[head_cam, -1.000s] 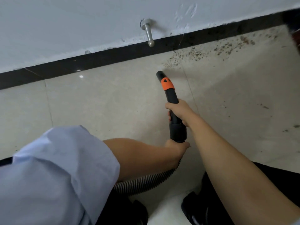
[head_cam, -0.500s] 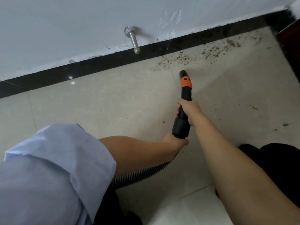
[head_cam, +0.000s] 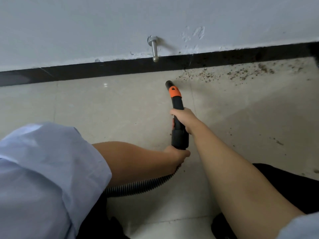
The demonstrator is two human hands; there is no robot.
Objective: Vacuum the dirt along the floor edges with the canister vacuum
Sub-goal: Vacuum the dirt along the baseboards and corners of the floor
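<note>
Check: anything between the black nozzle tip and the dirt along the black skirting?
Only bare beige floor tile, head view: the black vacuum nozzle with orange collar stops just short of the brown dirt specks lining the black skirting.

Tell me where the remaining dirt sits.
Head view: the dirt lies upper right, along the black baseboard, just right of the nozzle tip.

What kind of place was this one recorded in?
Probably an indoor room or corridor, at the foot of a wall: glossy beige floor tiles, a black skirting strip, and a metal door stopper fixed to the painted wall.
</note>
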